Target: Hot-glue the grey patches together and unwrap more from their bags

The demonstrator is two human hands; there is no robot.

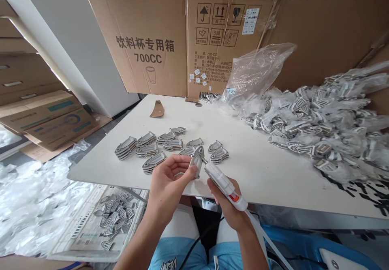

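My left hand point(172, 181) pinches a grey metal badge-shaped part point(197, 161) upright between thumb and fingers. My right hand point(229, 205) is wrapped round a white pen-shaped power tool point(221, 180) with a red switch and a white cord. Its thin metal tip meets or nearly meets the right edge of the part; I cannot tell if they touch. Just beyond my hands, similar parts stand in small stacks, among them a left stack point(126, 148) and a right stack point(219, 155).
A big heap of plastic-wrapped parts point(304, 120) covers the table's right side, with black strips point(361, 191) near it. Cardboard boxes point(152, 31) rise behind the white table point(249, 181). Below left, a white crate point(88, 245) holds loose parts beside crumpled plastic bags point(36, 209).
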